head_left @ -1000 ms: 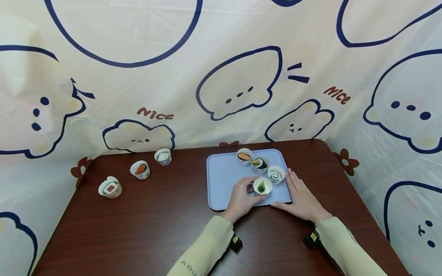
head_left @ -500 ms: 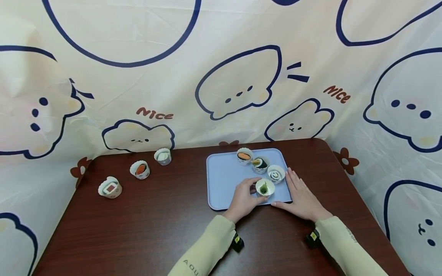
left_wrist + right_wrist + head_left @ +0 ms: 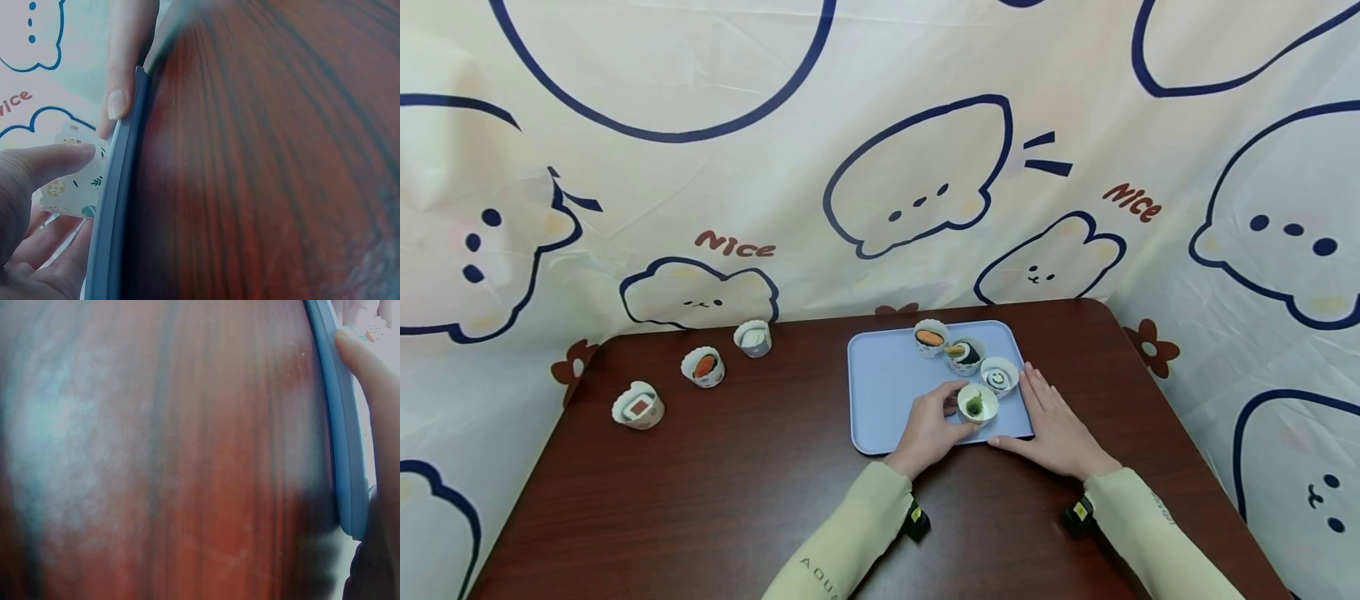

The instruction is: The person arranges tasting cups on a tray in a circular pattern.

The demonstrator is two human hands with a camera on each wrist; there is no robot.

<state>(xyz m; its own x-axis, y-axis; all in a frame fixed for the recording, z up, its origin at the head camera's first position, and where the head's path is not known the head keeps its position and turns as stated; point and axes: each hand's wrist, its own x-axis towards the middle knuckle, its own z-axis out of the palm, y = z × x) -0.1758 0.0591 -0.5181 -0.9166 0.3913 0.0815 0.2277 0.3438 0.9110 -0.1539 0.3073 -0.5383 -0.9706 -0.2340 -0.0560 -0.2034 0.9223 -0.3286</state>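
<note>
My left hand (image 3: 931, 428) grips a patterned paper cup (image 3: 78, 181) between thumb and fingers, at the near right of a blue tray (image 3: 880, 392). Something leafy and green (image 3: 974, 406) sits inside that cup. My right hand (image 3: 1060, 429) lies with straight fingers along the tray's right edge, its thumb on the near rim. Just behind the gripped cup is a paper cup with a white swirled roll (image 3: 998, 379). Farther back on the tray stand a cup with a dark-wrapped sushi roll (image 3: 966, 357) and a cup with an orange-topped piece (image 3: 930, 339).
On the brown table (image 3: 700, 483), left of the tray, stand a cup with a red-topped white piece (image 3: 640, 407), a cup with an orange-red piece (image 3: 704, 367) and a cup with a white piece (image 3: 753, 339). A patterned cloth (image 3: 820, 208) rises behind the table.
My left hand has shifted the green-filled cup slightly to the right on the tray, nearer the right hand. The right hand has kept its place at the tray edge.
</note>
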